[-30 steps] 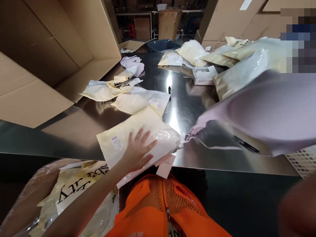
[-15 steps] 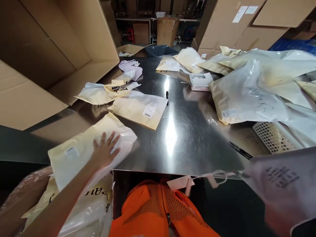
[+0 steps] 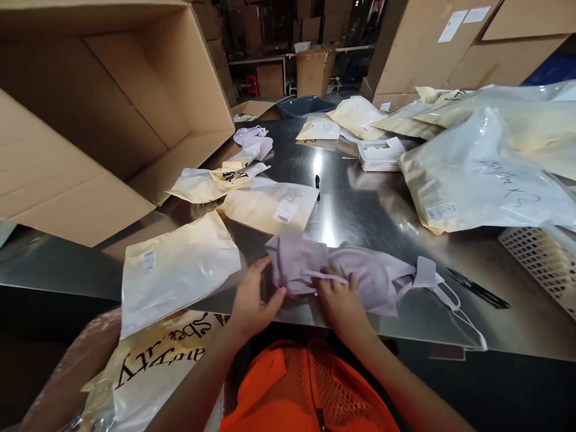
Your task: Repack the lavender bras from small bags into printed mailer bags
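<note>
A lilac garment (image 3: 299, 258) with a thin pale strap lies bunched at the table's front edge; its exact kind is unclear. My left hand (image 3: 254, 297) is at its left end, thumb and fingers apart, fingertips at the cloth. Over the middle of the garment, my right hand (image 3: 342, 300) has its fingers bent down into the fabric beside the strap. A tag (image 3: 425, 273) and a white looped cord (image 3: 463, 318) trail from the garment's right end. Left of my hands rests a milky plastic mailing bag (image 3: 180, 273) with a small label.
More bags lie behind, one with a barcode label (image 3: 287, 210). A pen (image 3: 317, 187) and black tweezers-like tool (image 3: 477, 289) are on the metal table (image 3: 378, 222). Stuffed bags (image 3: 486, 174) and a white basket (image 3: 540, 255) stand right; a large open carton (image 3: 108, 108) stands left.
The lilac garment has come from the right side onto the table in front of me. My left hand has left the mailing bag for the garment; my right hand has come into view on it.
</note>
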`<move>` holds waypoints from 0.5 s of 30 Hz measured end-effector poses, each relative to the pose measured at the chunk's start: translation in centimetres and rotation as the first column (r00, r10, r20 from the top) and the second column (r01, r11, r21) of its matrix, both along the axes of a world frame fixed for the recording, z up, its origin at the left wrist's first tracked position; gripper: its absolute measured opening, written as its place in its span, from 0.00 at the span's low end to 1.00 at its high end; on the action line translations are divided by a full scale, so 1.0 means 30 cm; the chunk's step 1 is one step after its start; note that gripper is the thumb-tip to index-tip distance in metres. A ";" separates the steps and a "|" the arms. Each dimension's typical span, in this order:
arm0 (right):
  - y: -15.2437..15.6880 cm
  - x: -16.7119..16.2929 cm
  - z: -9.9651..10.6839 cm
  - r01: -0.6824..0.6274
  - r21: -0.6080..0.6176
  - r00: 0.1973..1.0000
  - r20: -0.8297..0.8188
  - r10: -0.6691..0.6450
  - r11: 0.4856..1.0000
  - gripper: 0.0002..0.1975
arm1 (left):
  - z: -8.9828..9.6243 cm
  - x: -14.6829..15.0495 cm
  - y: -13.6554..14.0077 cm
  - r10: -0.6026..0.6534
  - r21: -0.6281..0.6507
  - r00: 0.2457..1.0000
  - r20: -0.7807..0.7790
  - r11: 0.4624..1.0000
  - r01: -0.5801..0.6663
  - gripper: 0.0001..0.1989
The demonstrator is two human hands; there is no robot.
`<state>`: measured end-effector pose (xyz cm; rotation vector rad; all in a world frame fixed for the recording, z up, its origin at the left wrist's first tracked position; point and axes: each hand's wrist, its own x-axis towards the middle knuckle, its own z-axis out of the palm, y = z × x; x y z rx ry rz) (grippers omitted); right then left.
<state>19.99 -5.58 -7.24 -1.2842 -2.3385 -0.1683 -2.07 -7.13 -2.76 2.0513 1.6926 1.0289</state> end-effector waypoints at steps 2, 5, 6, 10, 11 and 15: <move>-0.057 -0.021 0.000 -0.016 -0.071 1.000 0.002 0.016 0.997 0.15 | -0.047 0.067 -0.010 -0.011 -0.043 1.000 0.019 0.999 0.012 0.36; -0.139 -0.006 0.067 -0.215 -0.162 0.970 -0.149 0.191 0.963 0.15 | -0.103 0.088 0.001 -0.006 -0.025 0.994 -0.109 1.000 0.004 0.36; -0.157 0.015 0.101 -0.294 -0.153 0.939 -0.232 0.255 0.943 0.15 | -0.115 0.082 0.009 -0.006 -0.007 0.987 -0.163 1.000 0.005 0.32; -0.172 0.168 0.212 -0.268 0.085 0.835 -0.477 0.276 0.960 0.14 | -0.126 0.050 0.039 0.006 0.071 0.940 -0.340 0.997 0.019 0.22; -0.166 0.210 0.221 -0.126 0.097 0.859 -0.487 0.158 0.987 0.11 | -0.123 0.047 0.044 0.007 0.090 0.930 -0.368 0.996 0.028 0.21; -0.138 0.326 0.180 0.480 -0.151 0.822 -0.266 -0.503 0.864 0.15 | -0.123 0.059 0.064 -0.034 0.122 0.928 -0.371 0.989 0.085 0.12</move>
